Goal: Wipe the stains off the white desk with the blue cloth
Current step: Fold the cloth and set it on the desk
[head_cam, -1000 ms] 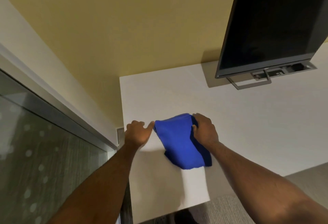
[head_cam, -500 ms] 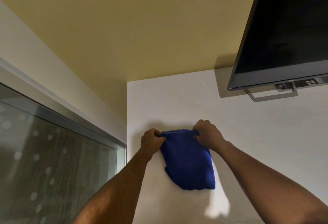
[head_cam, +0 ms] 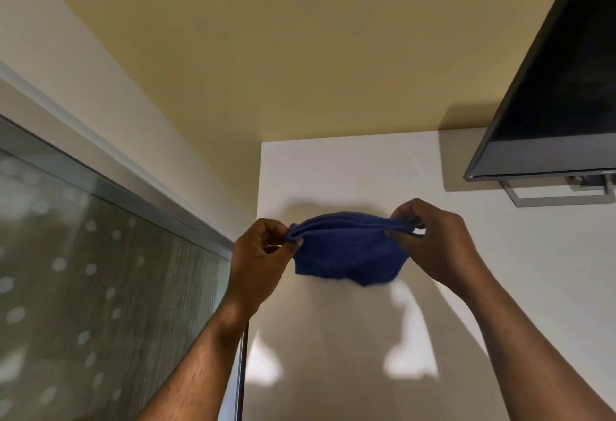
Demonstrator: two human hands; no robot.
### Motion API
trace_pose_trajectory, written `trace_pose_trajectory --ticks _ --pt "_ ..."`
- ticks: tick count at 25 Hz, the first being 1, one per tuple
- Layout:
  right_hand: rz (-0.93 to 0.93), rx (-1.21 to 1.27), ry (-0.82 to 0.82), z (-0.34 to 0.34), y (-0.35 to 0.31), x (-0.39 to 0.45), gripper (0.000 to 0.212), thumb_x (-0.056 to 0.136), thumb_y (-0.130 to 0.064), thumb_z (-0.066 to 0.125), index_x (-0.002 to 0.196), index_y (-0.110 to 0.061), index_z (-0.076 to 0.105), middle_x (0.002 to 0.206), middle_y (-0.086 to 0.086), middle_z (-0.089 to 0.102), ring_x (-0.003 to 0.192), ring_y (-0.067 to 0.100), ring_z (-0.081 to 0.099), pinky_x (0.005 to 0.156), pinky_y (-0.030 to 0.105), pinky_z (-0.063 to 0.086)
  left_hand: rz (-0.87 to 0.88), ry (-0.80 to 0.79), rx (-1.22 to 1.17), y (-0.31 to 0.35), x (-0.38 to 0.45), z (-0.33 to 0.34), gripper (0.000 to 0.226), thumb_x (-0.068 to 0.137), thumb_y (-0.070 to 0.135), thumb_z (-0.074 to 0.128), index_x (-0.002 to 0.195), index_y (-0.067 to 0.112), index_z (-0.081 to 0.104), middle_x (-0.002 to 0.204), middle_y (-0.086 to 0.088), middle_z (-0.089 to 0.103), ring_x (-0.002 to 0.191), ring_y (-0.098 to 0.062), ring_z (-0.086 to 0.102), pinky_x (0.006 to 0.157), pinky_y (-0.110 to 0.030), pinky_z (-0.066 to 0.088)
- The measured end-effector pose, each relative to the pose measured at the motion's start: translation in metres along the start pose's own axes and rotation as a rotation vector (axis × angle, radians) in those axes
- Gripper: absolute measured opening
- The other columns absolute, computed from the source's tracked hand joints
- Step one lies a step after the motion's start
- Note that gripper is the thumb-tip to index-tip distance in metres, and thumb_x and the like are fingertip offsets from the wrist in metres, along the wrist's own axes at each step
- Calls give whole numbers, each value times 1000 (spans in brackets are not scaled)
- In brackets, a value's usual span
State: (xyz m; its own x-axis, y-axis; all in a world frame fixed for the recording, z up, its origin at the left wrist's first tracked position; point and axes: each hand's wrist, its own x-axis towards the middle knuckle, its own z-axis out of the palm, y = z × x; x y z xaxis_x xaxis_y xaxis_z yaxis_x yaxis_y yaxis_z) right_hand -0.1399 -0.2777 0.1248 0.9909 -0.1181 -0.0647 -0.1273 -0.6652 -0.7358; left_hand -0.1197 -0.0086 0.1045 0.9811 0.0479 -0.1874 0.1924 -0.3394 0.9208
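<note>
Blue cloth (head_cam: 346, 250) is up off the white desk (head_cam: 333, 337), stretched left to right between both hands! Left hand (head_cam: 260, 264) and right hand (head_cam: 436, 240) each pinch a top corner, fingers closed; the cloth hangs just above the desk's left end.

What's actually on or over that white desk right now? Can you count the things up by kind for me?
Cloths: 1, the blue cloth, held up by both hands
Screens: 1, the dark monitor on its stand
Hands: 2, the left hand and the right hand
Desks: 1, the white desk
Total: 5
</note>
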Motion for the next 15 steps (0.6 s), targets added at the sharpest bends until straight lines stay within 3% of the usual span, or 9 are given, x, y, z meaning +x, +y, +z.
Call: trace_pose_trajectory --ticks 2,6,7,9,10,12,14,15 --pt "-81 22 -1 -6 -22 3 21 76 -16 73 84 -32 62 79 -16 66 84 -5 58 67 2 41 5 48 -36 9 -2 -15 18 79 17 75 84 28 62 82 2 72 77 -9 71 63 -19 58" --pt "-218 -40 -42 -8 -49 43 16 75 -18 66 79 -32 60 75 -14 66 74 4 60 61 19 50 5 68 -13 17 20 -37 11 80 25 72 82 30 62 80 4 71 68 -8 68 59 -20 58" --pt "-232 -65 -49 -2 -52 64 15 74 -18 66 77 -31 59 75 -12 66 71 7 60 62 29 52 -8 69 13 19 37 -37 9 79 26 71 79 27 62 76 0 69 66 -10 66 59 -24 58" --pt "-176 -85 -35 14 -55 118 10 74 -22 65 79 -30 61 77 -10 67 75 14 63 66 32 51 -82 95 -3 21 85 -31 13 77 24 71 73 20 59 67 -4 61 67 -18 60 68 -39 58" --pt "-132 -84 -34 24 -54 146 15 75 -24 66 89 -30 63 86 -7 68 83 18 64 71 30 50 -128 114 -27 22 113 -27 15 76 19 71 71 20 57 67 -3 58 70 -20 58 74 -42 58" --pt "-24 -144 -133 44 -42 192 53 77 -30 73 125 -21 54 118 7 64 110 28 60 88 30 46 -201 129 -5 20 160 -17 17 76 8 69 70 20 58 73 -3 61 75 -21 59 82 -41 56" --pt "40 -327 -257 63 -23 212 86 76 -40 76 145 -17 31 144 13 47 128 34 46 102 40 41 -236 121 64 12 186 -8 20 74 3 66 67 21 60 77 -6 64 78 -21 60 79 -35 55" --pt "51 -387 -242 72 -12 211 88 76 -43 74 147 -19 28 147 12 43 131 34 43 104 44 40 -242 114 92 8 191 -3 20 73 4 65 66 21 60 73 -3 64 76 -21 59 75 -32 53"
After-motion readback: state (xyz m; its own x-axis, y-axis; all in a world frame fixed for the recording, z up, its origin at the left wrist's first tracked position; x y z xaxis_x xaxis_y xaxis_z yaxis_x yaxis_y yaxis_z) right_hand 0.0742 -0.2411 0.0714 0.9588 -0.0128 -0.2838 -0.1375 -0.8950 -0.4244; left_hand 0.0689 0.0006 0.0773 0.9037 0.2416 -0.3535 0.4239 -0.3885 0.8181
